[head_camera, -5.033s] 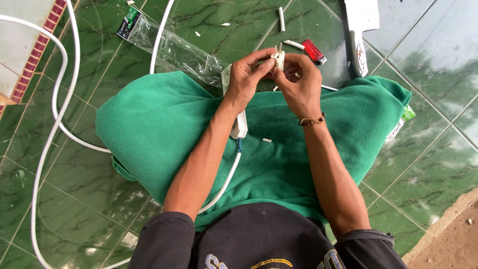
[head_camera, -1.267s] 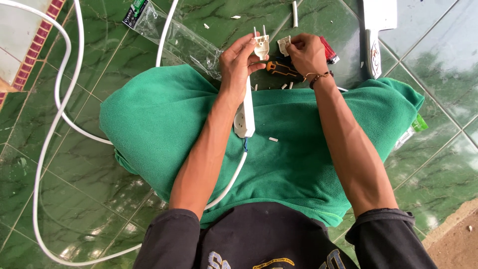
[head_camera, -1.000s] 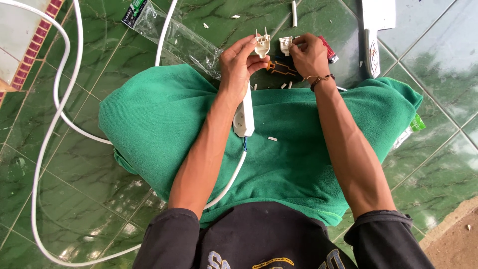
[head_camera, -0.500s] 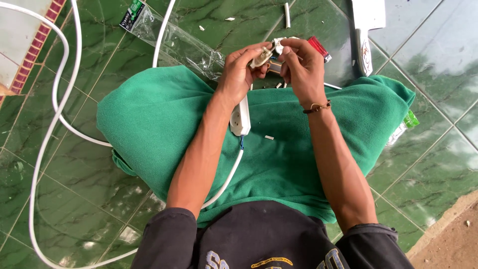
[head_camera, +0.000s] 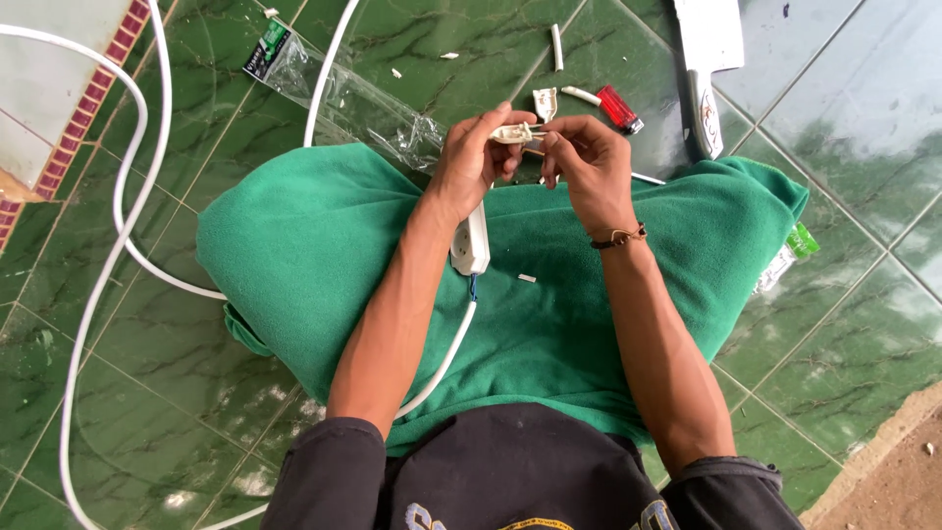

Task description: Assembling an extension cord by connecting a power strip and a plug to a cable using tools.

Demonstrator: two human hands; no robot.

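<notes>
My left hand point(head_camera: 469, 157) grips a white plug half point(head_camera: 508, 132) by its body and holds it flat above the floor, just beyond my lap. My right hand point(head_camera: 581, 162) faces it, thumb and forefinger pinched at the end with the metal pins. The other plug half point(head_camera: 544, 102) lies loose on the green tiles just past my fingers. A white socket strip point(head_camera: 472, 241) rests on the green cloth point(head_camera: 324, 245) over my lap, below my left wrist. Its white cable point(head_camera: 444, 359) runs back toward my body.
A red lighter point(head_camera: 618, 107) and short white cable offcuts point(head_camera: 556, 46) lie on the tiles beyond my hands. A white-bladed knife point(head_camera: 703, 69) lies at the top right. A clear plastic bag point(head_camera: 343, 93) is at the top left, and a long white cable point(head_camera: 118, 211) loops along the left side.
My right hand has let go of the second plug half, which now lies on the tiles. My left hand has turned its plug half flat, and my right fingers have closed on its pin end.
</notes>
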